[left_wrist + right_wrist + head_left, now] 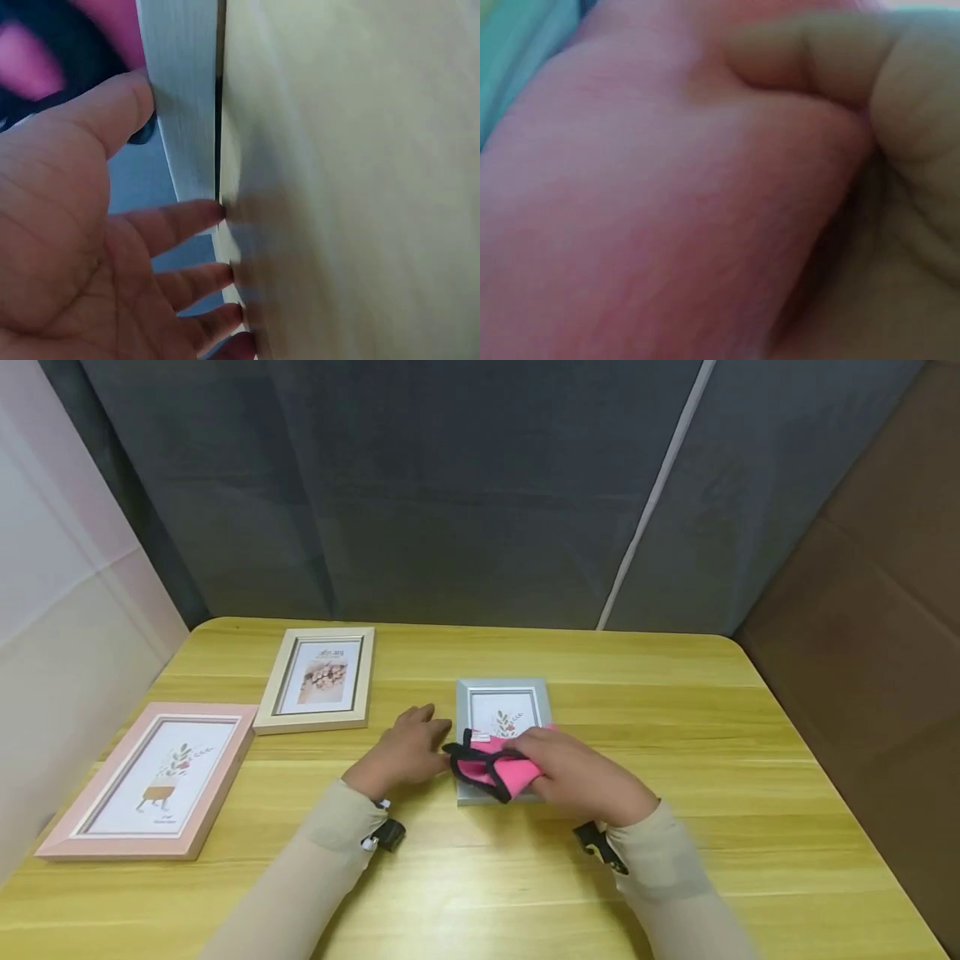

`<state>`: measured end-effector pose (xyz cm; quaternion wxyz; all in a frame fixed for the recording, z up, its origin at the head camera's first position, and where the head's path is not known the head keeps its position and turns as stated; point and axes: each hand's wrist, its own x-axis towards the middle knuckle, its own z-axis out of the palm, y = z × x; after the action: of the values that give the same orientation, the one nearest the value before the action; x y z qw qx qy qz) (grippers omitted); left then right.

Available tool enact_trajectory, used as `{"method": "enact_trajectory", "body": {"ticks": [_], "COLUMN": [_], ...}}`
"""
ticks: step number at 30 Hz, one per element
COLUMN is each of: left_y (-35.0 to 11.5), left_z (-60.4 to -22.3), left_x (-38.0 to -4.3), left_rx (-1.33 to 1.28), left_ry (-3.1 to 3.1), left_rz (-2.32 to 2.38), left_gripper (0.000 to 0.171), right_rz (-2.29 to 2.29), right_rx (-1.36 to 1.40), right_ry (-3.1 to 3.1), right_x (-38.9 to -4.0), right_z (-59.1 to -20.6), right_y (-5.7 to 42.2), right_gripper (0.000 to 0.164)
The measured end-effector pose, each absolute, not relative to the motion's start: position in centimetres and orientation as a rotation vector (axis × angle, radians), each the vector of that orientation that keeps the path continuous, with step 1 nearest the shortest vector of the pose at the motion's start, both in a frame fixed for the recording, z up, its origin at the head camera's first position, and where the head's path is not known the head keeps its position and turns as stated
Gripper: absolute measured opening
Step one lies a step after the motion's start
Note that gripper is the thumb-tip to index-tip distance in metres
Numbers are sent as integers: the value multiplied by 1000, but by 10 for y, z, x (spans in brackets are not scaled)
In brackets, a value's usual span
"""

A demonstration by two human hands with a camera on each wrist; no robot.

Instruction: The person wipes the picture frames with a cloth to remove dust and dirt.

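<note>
A silver-grey picture frame (504,687) lies face up on the table, its plant print partly covered. Over its lower half is a bunched pink cloth (517,772) with black edging, which my right hand (588,774) grips. The right wrist view is filled by the pink cloth (645,195), pinched between thumb and fingers. My left hand (408,747) is at the frame's left side. In the left wrist view the thumb (124,105) touches the frame's edge (180,90), and the other fingers are spread, their tips near the tabletop.
On the left of the wooden table (675,735) lie a pink picture frame (123,847) and, behind it, a cream picture frame (311,724). Their near corners almost meet. Dark grey cloth (450,493) hangs behind the table, with a brown panel (877,635) at the right.
</note>
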<state>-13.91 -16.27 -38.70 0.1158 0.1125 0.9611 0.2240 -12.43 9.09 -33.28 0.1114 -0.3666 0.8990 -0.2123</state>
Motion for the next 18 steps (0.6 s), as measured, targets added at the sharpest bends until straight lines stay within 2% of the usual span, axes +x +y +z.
{"method": "enact_trajectory", "body": {"ticks": [7, 12, 18], "left_y": [-167, -165, -164], "left_z": [-389, -385, -383], "left_x": [-140, -139, -137], "left_rx": [338, 320, 312], "left_ry": [2772, 2760, 2738], "left_rz": [671, 671, 719], "left_gripper": [62, 62, 62], "right_rz": [-287, -272, -260], "right_rx": [-1084, -1119, -980], "right_ry": [2644, 2665, 2709], "right_x": [-109, -106, -104], "right_z": [-348, -347, -341], "right_y": [67, 64, 70], "right_gripper": [44, 42, 43]}}
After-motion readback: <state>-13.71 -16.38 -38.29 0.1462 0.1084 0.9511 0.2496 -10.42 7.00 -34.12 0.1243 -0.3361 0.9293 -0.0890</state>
